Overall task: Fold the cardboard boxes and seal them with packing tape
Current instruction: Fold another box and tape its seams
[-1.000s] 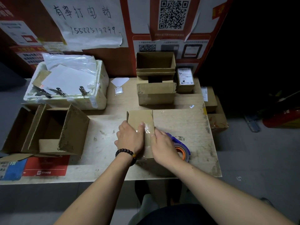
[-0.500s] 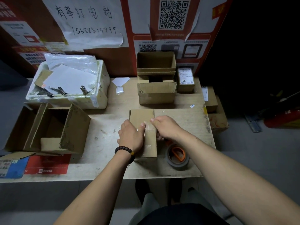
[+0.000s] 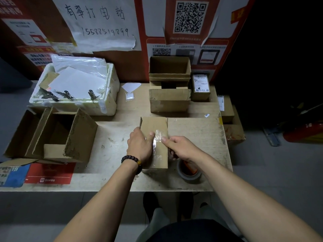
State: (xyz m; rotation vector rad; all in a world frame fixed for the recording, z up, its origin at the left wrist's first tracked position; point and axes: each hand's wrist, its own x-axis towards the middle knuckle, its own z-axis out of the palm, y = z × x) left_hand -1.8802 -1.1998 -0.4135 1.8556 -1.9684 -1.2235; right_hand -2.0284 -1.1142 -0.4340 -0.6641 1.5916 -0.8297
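While my left hand [image 3: 139, 147] lies palm down on the small cardboard box [image 3: 154, 142] at the middle of the table [image 3: 111, 137], its thumb stretches across the clear tape strip [image 3: 157, 144] running along the box top, fingers relaxed and pressing the left side of the lid. My left forearm comes in from below, a dark bead bracelet [image 3: 131, 160] on the wrist. My right hand [image 3: 181, 148] sits at the box's right edge, thumb tip laid flat on the tape, the other fingers curled down beside the box wall; whether they grip anything I cannot tell. Just beside that wrist the tape roll [image 3: 189, 173] rests flat on the table, partly hidden by my forearm
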